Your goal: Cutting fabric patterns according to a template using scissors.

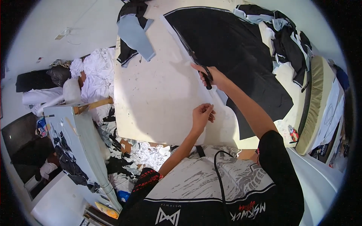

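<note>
While the pale table (151, 94) is mostly bare at left, I see a wide black cloth (226, 45) lying flat at right. Along this cloth's left edge are the black-handled scissors (195, 58), gripped by the right hand (217, 77). Closer to the table's near edge, the left hand (202, 115) has bent fingers; whether they pinch something, I cannot tell.

The cream top of a broad table (151, 90) is mostly covered on its right half by a large black cloth (233, 45), bordered along its left edge by a white strip (174, 37). Blue and black fabric pieces (136, 34) are laid at the upper left; dark garments (288, 47) are heaped at the upper right.
</note>
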The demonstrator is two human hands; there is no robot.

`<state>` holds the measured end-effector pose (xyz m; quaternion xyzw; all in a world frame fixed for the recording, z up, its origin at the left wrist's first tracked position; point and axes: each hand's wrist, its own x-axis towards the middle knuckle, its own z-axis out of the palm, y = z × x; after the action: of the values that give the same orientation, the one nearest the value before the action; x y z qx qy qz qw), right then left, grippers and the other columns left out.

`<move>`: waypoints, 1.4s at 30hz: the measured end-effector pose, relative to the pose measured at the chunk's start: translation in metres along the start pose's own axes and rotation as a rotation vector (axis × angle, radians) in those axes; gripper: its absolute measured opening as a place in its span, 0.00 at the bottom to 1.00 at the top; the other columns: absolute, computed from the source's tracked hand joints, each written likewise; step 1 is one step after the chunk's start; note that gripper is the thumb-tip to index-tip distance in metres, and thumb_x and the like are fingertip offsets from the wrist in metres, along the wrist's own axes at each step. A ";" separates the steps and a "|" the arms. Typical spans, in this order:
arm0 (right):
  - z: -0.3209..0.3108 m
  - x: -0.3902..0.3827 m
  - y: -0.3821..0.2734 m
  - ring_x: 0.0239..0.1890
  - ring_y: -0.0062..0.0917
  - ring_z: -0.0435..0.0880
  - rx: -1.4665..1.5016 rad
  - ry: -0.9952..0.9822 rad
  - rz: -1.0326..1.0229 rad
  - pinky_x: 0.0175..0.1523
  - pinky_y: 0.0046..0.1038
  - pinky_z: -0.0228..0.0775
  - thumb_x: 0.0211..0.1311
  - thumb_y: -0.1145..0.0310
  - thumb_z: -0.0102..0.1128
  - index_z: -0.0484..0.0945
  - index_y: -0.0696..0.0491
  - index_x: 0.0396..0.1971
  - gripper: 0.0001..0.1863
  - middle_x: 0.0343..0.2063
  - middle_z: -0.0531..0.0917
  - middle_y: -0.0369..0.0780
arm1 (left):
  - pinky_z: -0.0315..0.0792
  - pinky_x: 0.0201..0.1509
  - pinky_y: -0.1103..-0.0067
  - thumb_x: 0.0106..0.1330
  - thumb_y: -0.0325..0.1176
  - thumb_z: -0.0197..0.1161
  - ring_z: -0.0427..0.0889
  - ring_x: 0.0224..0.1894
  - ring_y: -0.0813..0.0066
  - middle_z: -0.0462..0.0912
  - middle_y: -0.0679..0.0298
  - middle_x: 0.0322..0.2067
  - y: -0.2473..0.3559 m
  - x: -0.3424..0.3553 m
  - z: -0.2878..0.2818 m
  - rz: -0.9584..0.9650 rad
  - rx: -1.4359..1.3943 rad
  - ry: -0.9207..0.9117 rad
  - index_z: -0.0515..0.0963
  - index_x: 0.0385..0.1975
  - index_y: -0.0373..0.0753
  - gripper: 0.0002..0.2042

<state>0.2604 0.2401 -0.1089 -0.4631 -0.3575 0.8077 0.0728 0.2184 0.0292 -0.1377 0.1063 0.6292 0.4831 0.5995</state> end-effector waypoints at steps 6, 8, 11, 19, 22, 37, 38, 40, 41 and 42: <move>0.006 0.019 -0.006 0.17 0.19 0.75 -0.034 0.053 -0.055 0.26 0.23 0.70 0.48 0.40 0.84 0.73 0.45 0.16 0.30 0.16 0.75 0.31 | 0.76 0.22 0.78 0.76 0.34 0.65 0.82 0.20 0.76 0.85 0.59 0.28 0.002 -0.002 0.003 -0.001 -0.006 -0.005 0.81 0.43 0.30 0.11; 0.007 0.020 -0.004 0.16 0.20 0.76 -0.049 0.060 -0.097 0.25 0.24 0.70 0.47 0.40 0.85 0.73 0.45 0.16 0.30 0.15 0.75 0.32 | 0.76 0.23 0.78 0.76 0.35 0.65 0.82 0.21 0.75 0.85 0.59 0.29 0.002 -0.002 0.002 -0.001 0.005 -0.007 0.81 0.43 0.30 0.12; 0.014 0.023 -0.012 0.17 0.20 0.76 -0.025 0.047 -0.033 0.26 0.24 0.71 0.52 0.37 0.81 0.73 0.44 0.16 0.30 0.16 0.75 0.31 | 0.76 0.23 0.78 0.76 0.35 0.65 0.82 0.21 0.75 0.85 0.59 0.29 0.001 -0.005 -0.002 0.008 0.024 0.000 0.81 0.43 0.29 0.12; 0.022 0.058 -0.041 0.15 0.21 0.73 0.070 -0.017 -0.081 0.24 0.25 0.68 0.50 0.42 0.84 0.70 0.45 0.15 0.31 0.15 0.74 0.31 | 0.78 0.22 0.77 0.76 0.36 0.66 0.83 0.21 0.74 0.86 0.58 0.29 -0.002 -0.005 0.000 0.039 0.012 -0.034 0.81 0.45 0.30 0.13; 0.029 0.059 -0.043 0.15 0.20 0.73 0.050 -0.048 -0.140 0.24 0.23 0.67 0.50 0.43 0.85 0.70 0.44 0.16 0.30 0.15 0.74 0.31 | 0.77 0.22 0.77 0.76 0.36 0.66 0.83 0.21 0.74 0.86 0.59 0.29 -0.001 -0.006 -0.003 0.044 0.000 -0.022 0.81 0.46 0.30 0.13; 0.046 0.123 -0.044 0.14 0.27 0.79 -0.166 0.249 -0.327 0.24 0.31 0.73 0.47 0.42 0.85 0.75 0.54 0.12 0.33 0.13 0.78 0.38 | 0.80 0.25 0.77 0.76 0.35 0.65 0.84 0.23 0.74 0.87 0.58 0.30 -0.015 -0.020 -0.001 0.103 0.154 -0.037 0.83 0.43 0.30 0.12; 0.041 0.119 -0.040 0.15 0.28 0.83 -0.200 0.245 -0.351 0.27 0.32 0.77 0.44 0.34 0.83 0.78 0.59 0.13 0.39 0.13 0.80 0.41 | 0.80 0.25 0.77 0.76 0.35 0.65 0.84 0.23 0.74 0.87 0.58 0.30 -0.020 -0.022 0.005 0.110 0.154 -0.044 0.83 0.43 0.30 0.12; 0.025 0.111 -0.033 0.15 0.28 0.82 -0.171 0.259 -0.350 0.27 0.31 0.77 0.44 0.34 0.83 0.78 0.59 0.14 0.39 0.13 0.80 0.41 | 0.80 0.25 0.77 0.76 0.35 0.64 0.86 0.23 0.74 0.88 0.59 0.30 -0.024 -0.025 0.013 0.156 0.326 -0.097 0.83 0.42 0.30 0.12; 0.014 0.106 -0.032 0.15 0.28 0.82 -0.140 0.269 -0.339 0.27 0.31 0.77 0.44 0.33 0.82 0.78 0.60 0.14 0.39 0.14 0.81 0.41 | 0.80 0.25 0.77 0.76 0.35 0.64 0.86 0.23 0.74 0.88 0.59 0.30 -0.027 -0.027 0.019 0.170 0.328 -0.102 0.83 0.42 0.30 0.12; 0.021 0.095 -0.031 0.15 0.28 0.82 -0.149 0.244 -0.345 0.27 0.31 0.77 0.44 0.33 0.82 0.78 0.60 0.14 0.39 0.14 0.81 0.41 | 0.80 0.25 0.77 0.76 0.34 0.64 0.87 0.23 0.74 0.88 0.59 0.30 -0.035 -0.031 0.019 0.170 0.407 -0.129 0.83 0.42 0.30 0.11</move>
<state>0.1838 0.2950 -0.1489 -0.4937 -0.4788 0.6924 0.2182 0.2581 -0.0013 -0.1397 0.3083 0.6629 0.3873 0.5617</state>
